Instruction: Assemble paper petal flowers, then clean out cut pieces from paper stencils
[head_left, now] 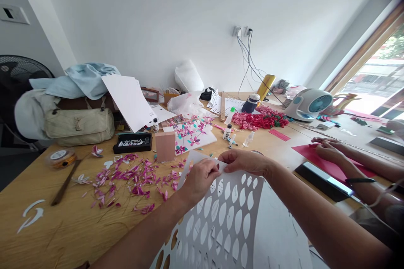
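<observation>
A white sheet with rows of leaf-shaped cut-outs (256, 204) spreads below my hands at the table's front edge. On its top edge, my left hand (202, 178) is closed, thumb and fingers pinched together. Beside it my right hand (244, 162) pinches the same edge, the thumb close to the left fingers. Anything small between the fingertips is hidden. Under the cut sheet, to the right, lies a plain white sheet (277, 235). Pink paper petals (135, 176) are scattered to the left of my left hand.
A pinkish box (165, 147) stands beyond my hands, beside a black tray (132, 142). Small bottles (227, 132) and pink-red flower bunches (259, 119) lie farther back. A co-worker's hands (330, 151) rest on red paper (311, 157) at right, near a phone (325, 180).
</observation>
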The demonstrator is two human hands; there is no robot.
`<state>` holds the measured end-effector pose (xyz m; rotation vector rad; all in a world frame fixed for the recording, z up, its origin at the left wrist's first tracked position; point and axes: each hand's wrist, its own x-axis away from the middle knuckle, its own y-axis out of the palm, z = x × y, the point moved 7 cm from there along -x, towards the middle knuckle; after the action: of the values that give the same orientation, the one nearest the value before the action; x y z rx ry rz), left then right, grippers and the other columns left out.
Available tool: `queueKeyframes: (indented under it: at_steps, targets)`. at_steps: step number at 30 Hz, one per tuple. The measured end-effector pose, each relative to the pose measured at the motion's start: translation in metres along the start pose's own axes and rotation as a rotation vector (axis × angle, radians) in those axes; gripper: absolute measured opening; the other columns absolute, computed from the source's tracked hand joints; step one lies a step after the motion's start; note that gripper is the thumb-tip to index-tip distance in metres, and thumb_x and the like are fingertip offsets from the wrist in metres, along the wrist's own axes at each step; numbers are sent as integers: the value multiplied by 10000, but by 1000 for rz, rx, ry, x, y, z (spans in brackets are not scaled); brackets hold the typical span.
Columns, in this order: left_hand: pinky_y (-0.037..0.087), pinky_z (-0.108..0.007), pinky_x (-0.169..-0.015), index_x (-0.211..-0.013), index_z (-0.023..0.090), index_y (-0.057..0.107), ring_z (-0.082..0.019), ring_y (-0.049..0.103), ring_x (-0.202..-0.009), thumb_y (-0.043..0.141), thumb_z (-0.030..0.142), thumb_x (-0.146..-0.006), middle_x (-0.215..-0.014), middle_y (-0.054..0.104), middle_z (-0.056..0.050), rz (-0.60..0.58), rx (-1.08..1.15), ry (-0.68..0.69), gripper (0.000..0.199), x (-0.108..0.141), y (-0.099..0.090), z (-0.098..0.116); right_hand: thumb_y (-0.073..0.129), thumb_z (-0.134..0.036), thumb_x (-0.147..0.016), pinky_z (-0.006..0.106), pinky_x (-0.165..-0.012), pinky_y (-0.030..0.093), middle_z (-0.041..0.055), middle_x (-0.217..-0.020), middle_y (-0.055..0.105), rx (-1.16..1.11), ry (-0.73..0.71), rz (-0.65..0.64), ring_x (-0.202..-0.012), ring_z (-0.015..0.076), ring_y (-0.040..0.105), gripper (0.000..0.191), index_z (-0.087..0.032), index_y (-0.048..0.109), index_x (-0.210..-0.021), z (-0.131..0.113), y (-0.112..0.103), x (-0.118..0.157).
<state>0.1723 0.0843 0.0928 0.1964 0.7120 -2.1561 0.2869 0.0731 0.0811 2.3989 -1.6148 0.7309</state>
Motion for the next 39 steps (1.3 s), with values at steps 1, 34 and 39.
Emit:
queueKeyframes:
  at_steps: [1,34,39]
  targets:
    - [352,-240,-613,-581,174,446,-124,460,-642,512,134,-737,-644,486,13,13,7,3,174,1,-1,0,648,-163,-566,208,-490,405,-31,-645,611,5,13,8,-533,105,550,177,-154,611,-739,2,-2,0]
    - [287,-229,-556,-853,195,525,-112,399,-544,518,188,-720,-544,398,60,23,-17,-174,134,2,10,-13,609,-125,-573,195,-521,364,-42,-612,596,33,-22,-2,-542,82,510,126,-145,624,-696,0,-1,-5]
    - [289,-239,-573,-706,185,485,-126,426,-600,528,154,-716,-606,452,35,22,-106,-114,53,-1,13,-10,602,-129,-570,195,-508,355,-47,-606,590,27,-15,-7,-520,78,503,135,-148,630,-701,0,2,-5]
